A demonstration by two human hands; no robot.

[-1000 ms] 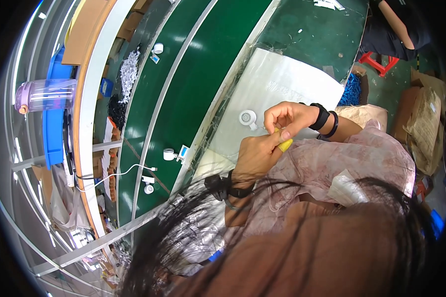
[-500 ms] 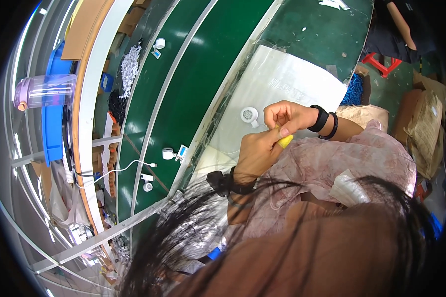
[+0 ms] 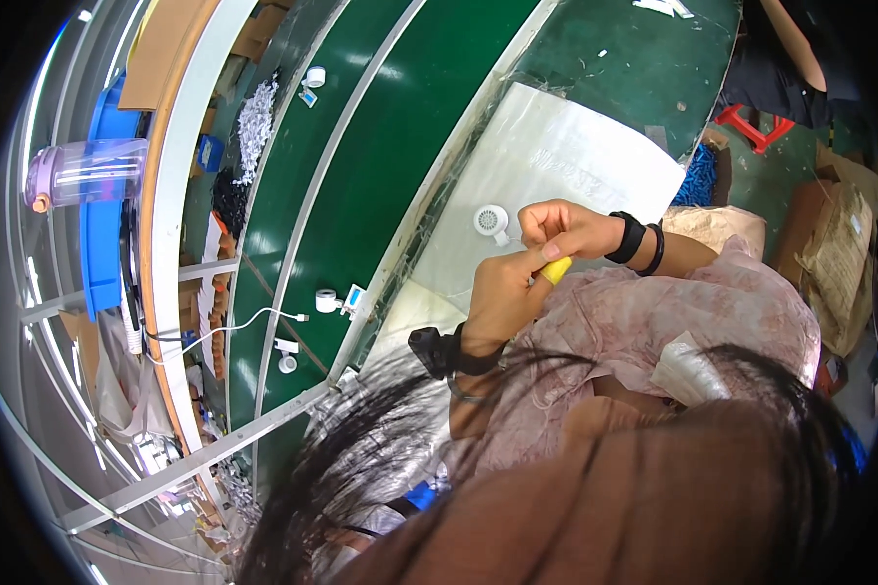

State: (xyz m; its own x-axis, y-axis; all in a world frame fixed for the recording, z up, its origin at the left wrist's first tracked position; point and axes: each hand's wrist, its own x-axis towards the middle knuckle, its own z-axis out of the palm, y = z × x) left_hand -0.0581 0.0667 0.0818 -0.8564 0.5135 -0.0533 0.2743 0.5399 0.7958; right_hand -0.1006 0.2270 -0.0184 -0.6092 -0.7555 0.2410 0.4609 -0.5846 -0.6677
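Head view: both of the person's bare hands meet over the lap, near the edge of a dark green counter (image 3: 644, 63). Between their fingertips shows a small, smooth, bright yellow piece (image 3: 556, 269), partly covered by the fingers. The left hand (image 3: 503, 292) reaches up from below with its back to the camera and its fingers bent inward; the right hand (image 3: 578, 232) comes in from the right, fingers curled and thumb against the yellow piece. Whether one hand or both grip it, or a fingertip wears it, cannot be told, since the contact is hidden.

Just left of the right hand, a white round device with a grille face and a short neck (image 3: 491, 221) lies on a glossy white plastic sheet (image 3: 585, 146) spread over the counter. Black bands circle both wrists, and a pale pink patterned garment (image 3: 673, 307) covers the person's lap.

Farther left, a green conveyor belt (image 3: 380, 146) carries a small white cylindrical device (image 3: 326, 300), a blue-and-white card (image 3: 355, 298) just beside it. A thin white cable (image 3: 234, 334) stretches over the belt's near end. Upper right, a co-worker's dark clothing (image 3: 776, 83) shows near a red plastic stool (image 3: 759, 127).
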